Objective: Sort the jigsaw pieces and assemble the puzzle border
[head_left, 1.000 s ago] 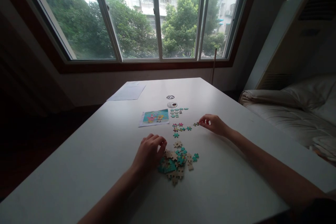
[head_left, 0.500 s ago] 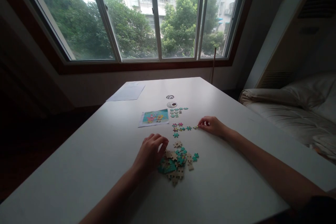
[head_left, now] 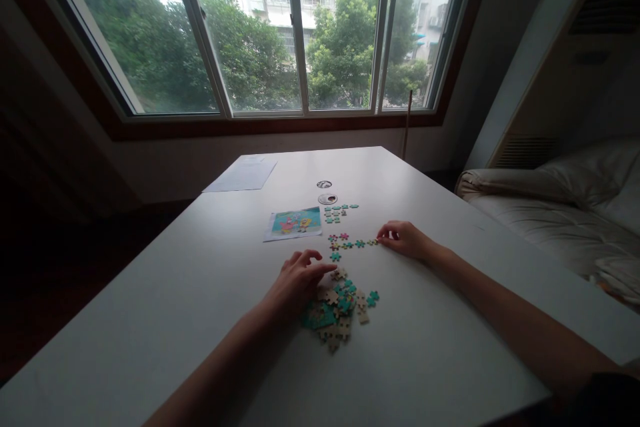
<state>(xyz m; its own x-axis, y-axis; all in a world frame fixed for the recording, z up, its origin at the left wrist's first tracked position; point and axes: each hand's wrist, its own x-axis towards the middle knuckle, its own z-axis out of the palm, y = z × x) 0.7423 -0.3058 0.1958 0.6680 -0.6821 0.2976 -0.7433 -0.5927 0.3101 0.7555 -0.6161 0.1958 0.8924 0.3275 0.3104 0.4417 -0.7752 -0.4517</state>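
Observation:
My left hand [head_left: 303, 277] hovers at the upper left edge of a pile of jigsaw pieces [head_left: 343, 300], its index finger stretched toward a beige piece [head_left: 341, 274] at the top of the pile. No piece shows in that hand. To the right, my right hand [head_left: 406, 239] rests on the table with thumb and fingertips closed at a small yellowish puzzle piece [head_left: 373, 241], the right end of a row of loose pieces [head_left: 349, 245]. A teal piece [head_left: 335, 257] lies just below that row. Pile pieces are teal, beige and a little yellow.
A printed cartoon picture [head_left: 295, 223] lies left of the rows on the white table [head_left: 200, 293]. Behind it are another group of pieces [head_left: 336, 213], two round items [head_left: 327, 199] and a paper sheet [head_left: 240, 175]. A sofa [head_left: 530, 207] stands to the right.
My left hand has moved right and slightly forward, and its index finger now stretches out over the pile's top. My right hand has hardly moved.

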